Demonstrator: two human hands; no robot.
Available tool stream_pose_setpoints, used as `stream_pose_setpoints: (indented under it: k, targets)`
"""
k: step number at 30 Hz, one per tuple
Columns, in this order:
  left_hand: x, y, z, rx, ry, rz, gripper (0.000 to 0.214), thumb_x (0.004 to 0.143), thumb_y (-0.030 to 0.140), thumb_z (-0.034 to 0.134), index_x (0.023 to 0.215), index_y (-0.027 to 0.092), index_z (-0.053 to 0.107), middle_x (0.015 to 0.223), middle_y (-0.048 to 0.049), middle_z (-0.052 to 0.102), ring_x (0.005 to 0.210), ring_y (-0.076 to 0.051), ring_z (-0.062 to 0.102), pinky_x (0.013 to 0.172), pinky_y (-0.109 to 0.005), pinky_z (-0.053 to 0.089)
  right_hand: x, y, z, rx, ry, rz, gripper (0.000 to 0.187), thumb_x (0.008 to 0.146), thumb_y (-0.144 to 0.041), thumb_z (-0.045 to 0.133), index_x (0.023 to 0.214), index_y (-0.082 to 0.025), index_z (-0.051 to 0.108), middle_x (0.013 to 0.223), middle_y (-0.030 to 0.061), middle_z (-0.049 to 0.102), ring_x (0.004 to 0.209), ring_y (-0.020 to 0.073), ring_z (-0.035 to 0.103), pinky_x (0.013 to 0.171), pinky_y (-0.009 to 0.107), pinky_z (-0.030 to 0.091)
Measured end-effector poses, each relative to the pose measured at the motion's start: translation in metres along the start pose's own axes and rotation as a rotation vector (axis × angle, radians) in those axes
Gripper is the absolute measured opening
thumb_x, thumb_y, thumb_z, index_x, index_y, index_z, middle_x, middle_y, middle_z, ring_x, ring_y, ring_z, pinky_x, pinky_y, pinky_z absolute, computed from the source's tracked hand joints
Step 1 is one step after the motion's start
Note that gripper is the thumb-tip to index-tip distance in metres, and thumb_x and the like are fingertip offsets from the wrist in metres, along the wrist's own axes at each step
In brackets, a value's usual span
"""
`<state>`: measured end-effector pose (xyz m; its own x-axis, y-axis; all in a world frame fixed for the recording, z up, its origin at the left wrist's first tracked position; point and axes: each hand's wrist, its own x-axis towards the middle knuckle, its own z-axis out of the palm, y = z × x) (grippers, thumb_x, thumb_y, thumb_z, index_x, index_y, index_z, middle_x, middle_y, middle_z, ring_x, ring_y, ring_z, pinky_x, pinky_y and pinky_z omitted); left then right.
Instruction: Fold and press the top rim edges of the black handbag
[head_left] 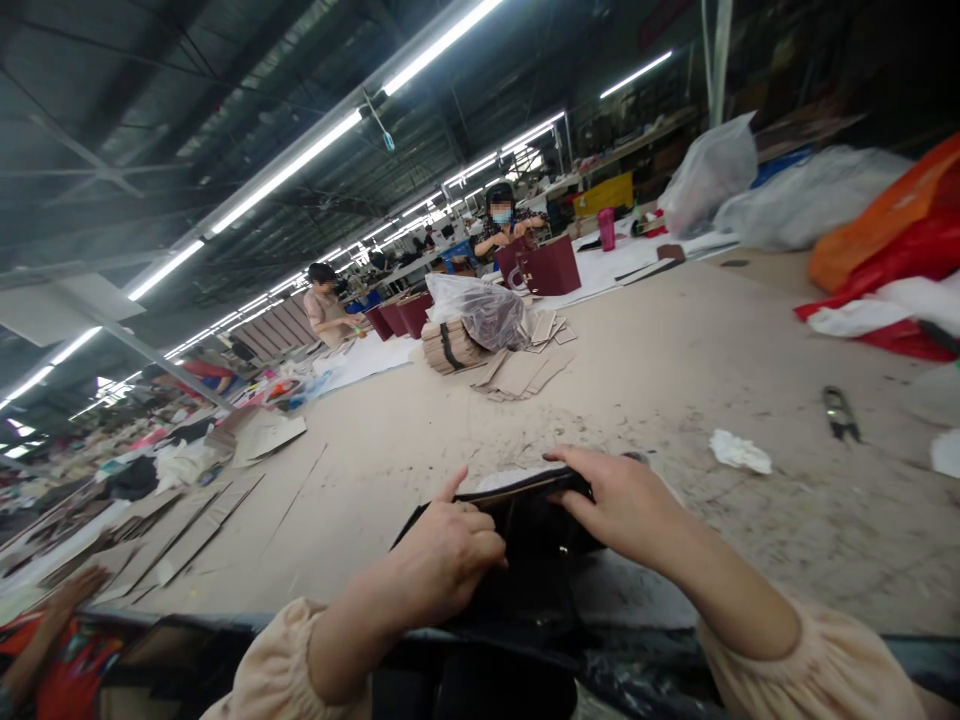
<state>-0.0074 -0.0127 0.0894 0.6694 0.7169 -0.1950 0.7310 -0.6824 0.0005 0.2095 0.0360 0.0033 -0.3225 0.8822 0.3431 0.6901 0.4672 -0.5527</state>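
Note:
A dark black bag (pixel 536 525) lies at the table's near edge, its curved rim facing up and a pale sheet showing behind it. My left hand (pixel 450 550) is closed on the left part of the rim, fingers curled in and one digit pointing up. On the right part, my right hand (pixel 626 500) pinches the rim between thumb and fingers. The bag's inside and lower part are too dark to make out.
Small snips (pixel 840 413) and a crumpled white wad (pixel 740 452) lie to the right. Ahead are a strapped bundle of brown pieces (pixel 450 347), a clear plastic bag (pixel 484 310) and maroon bags (pixel 553 268). A co-worker's arm (pixel 56 620) is at lower left.

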Motion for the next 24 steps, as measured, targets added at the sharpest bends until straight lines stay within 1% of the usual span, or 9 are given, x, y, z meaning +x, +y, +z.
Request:
stream_pose_setpoints:
  k: [3,7,10,12,15,17,20,22,24]
  targets:
    - [-0.01,0.002,-0.004,-0.013,-0.047,0.125,0.026,0.082,0.011,0.042,0.076,0.024,0.063,0.067,0.0023,0.062,0.081,-0.012,0.057,0.111,-0.049,-0.004,-0.001,-0.001,0.001,0.0,0.005,0.021,0.039,0.077,-0.027,0.052,0.116,-0.026,0.056,0.105,0.004,0.068,0.092,0.023,0.064,0.077,0.033,0.048]
    - [-0.011,0.004,-0.006,-0.048,-0.022,-0.089,0.021,0.085,0.026,0.046,0.074,0.023,0.063,0.074,-0.0001,0.064,0.082,-0.015,0.059,0.111,-0.052,0.0,0.0,-0.001,0.003,0.028,0.018,0.02,0.039,0.078,-0.031,0.052,0.117,-0.025,0.056,0.105,0.0051,0.068,0.093,0.0236,0.063,0.077,0.034,0.048]
    - [-0.001,0.011,-0.008,-0.074,0.052,-0.253,0.025,0.083,0.043,0.051,0.083,0.022,0.065,0.082,-0.0039,0.068,0.084,-0.019,0.06,0.109,-0.054,0.009,0.001,0.0,0.002,0.064,0.021,-0.009,0.045,0.077,-0.032,0.054,0.122,-0.024,0.053,0.108,0.0059,0.067,0.096,0.0237,0.062,0.081,0.034,0.047]
    - [0.009,0.017,-0.009,-0.069,0.116,-0.289,0.034,0.081,0.052,0.05,0.09,0.022,0.064,0.086,-0.0057,0.069,0.084,-0.021,0.061,0.108,-0.054,0.015,0.001,0.001,-0.002,0.095,0.008,-0.035,0.053,0.076,-0.036,0.056,0.127,-0.025,0.049,0.114,0.0061,0.064,0.099,0.0242,0.061,0.084,0.035,0.046]
    - [0.026,0.024,-0.007,-0.017,0.151,-0.282,0.042,0.078,0.059,0.05,0.087,0.02,0.064,0.083,-0.0063,0.069,0.079,-0.022,0.061,0.105,-0.053,0.021,0.0,0.003,-0.009,0.16,-0.033,-0.067,0.06,0.075,-0.041,0.058,0.132,-0.026,0.045,0.118,0.0057,0.062,0.097,0.0233,0.061,0.083,0.035,0.046]
    - [0.036,0.024,-0.005,0.039,0.152,-0.26,0.037,0.077,0.055,0.053,0.084,0.02,0.064,0.079,-0.005,0.068,0.077,-0.021,0.061,0.104,-0.052,0.024,0.0,0.004,-0.013,0.205,-0.05,-0.079,0.056,0.075,-0.04,0.058,0.129,-0.026,0.049,0.114,0.0053,0.064,0.091,0.021,0.062,0.079,0.032,0.047]
    - [0.043,0.022,-0.001,0.131,0.199,-0.223,0.021,0.083,0.037,0.053,0.076,0.021,0.064,0.077,-0.0027,0.063,0.077,-0.018,0.057,0.104,-0.05,0.025,0.001,0.006,-0.015,0.28,-0.049,-0.091,0.039,0.076,-0.036,0.059,0.114,-0.026,0.062,0.102,0.0023,0.069,0.082,0.017,0.063,0.072,0.027,0.047]
    - [0.043,0.019,0.0,0.156,0.267,-0.212,0.022,0.084,0.031,0.051,0.069,0.021,0.063,0.08,-0.0035,0.059,0.082,-0.019,0.054,0.103,-0.049,0.027,0.003,0.007,-0.013,0.328,-0.047,-0.097,0.028,0.076,-0.034,0.061,0.102,-0.026,0.068,0.092,-0.0002,0.071,0.078,0.015,0.062,0.068,0.024,0.045]
    - [0.041,0.017,0.001,0.108,0.324,-0.208,0.022,0.084,0.029,0.052,0.067,0.019,0.062,0.089,-0.0057,0.056,0.088,-0.02,0.052,0.096,-0.045,0.035,0.005,0.008,-0.012,0.356,-0.038,-0.103,0.021,0.075,-0.034,0.063,0.094,-0.027,0.07,0.085,-0.0015,0.07,0.077,0.0144,0.061,0.066,0.024,0.044]
